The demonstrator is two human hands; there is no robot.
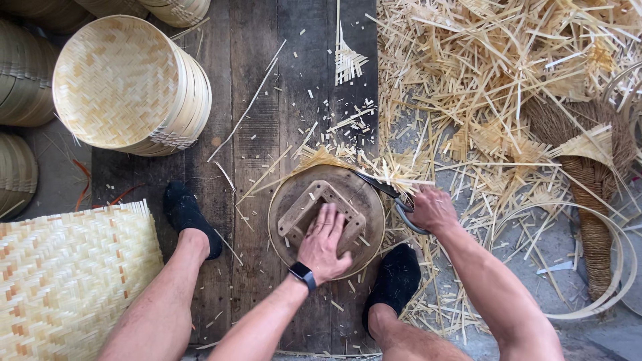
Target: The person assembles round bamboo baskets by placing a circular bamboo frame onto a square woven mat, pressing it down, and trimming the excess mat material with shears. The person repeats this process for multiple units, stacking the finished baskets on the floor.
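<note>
Nearest to us, our bare legs frame the work, feet in black socks [189,215] on the plank floor [257,80]. Between them lies the round mould [326,220], and our left hand [324,242] presses flat on the wooden block [302,207] on top of it, fingers [326,217] spread and bearing down. Woven bamboo sticks out from under the mould at its far rim. Our right hand [433,208] is closed round the handles of the shears [386,194], whose blades lie at the mould's far right edge, among the jutting strips.

We judge this to be the trimming step: cutting the weave flush round the mould. The next cut seems to call for steady pressure from the left hand while the blades follow the rim closely.

To our left lies a woven mat [67,281]. Farther off, a stack of finished trays [127,83] stands at the left, and a heap of offcuts [495,87] spreads at the right.
</note>
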